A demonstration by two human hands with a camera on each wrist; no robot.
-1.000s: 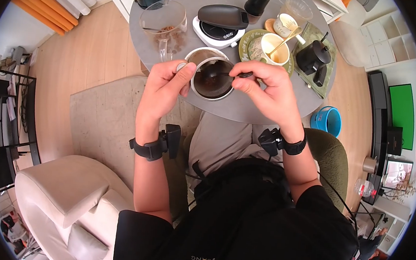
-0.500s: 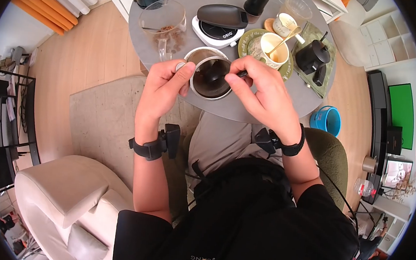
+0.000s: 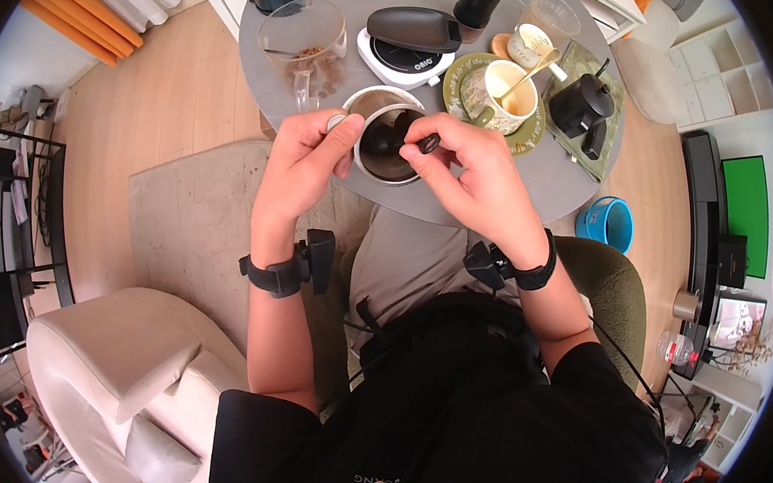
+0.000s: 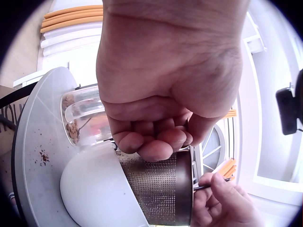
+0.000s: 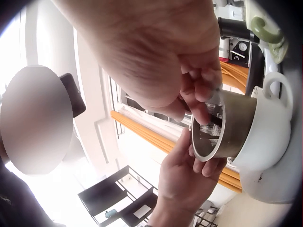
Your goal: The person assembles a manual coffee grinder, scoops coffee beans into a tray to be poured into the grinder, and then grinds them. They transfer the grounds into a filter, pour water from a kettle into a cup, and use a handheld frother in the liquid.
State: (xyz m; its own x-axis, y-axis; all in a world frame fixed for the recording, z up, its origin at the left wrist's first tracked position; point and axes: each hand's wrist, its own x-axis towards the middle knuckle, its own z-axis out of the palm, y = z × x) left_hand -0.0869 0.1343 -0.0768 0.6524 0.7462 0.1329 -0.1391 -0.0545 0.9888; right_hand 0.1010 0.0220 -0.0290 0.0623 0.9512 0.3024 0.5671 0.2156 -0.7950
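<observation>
My left hand [image 3: 297,162] grips a metal mesh strainer [image 4: 158,189] at its side, between thumb and curled fingers. The strainer lies tilted, its mouth towards me, and its base is inside a white cup [image 4: 94,184]. In my right hand [image 3: 483,172] a dark spoon [image 3: 428,142] is pinched by the handle, with its bowl inside the strainer. Seen from the right wrist, the spoon's bowl is mostly hidden by my right hand [image 5: 156,66], and the strainer's rim is beside the fingers of my left hand [image 5: 187,182].
Behind the cup are a white scale [image 3: 405,64] with a black tray [image 3: 412,27] and a glass jug [image 3: 302,40] holding brown bits. To the right stand a patterned cup [image 3: 509,97] on a green plate and a black pot [image 3: 581,107]. Brown crumbs [image 4: 44,157] lie on the table.
My right hand has moved left, closer to the strainer, and the spoon has shifted and turned inside it. My left hand and the strainer have stayed nearly still.
</observation>
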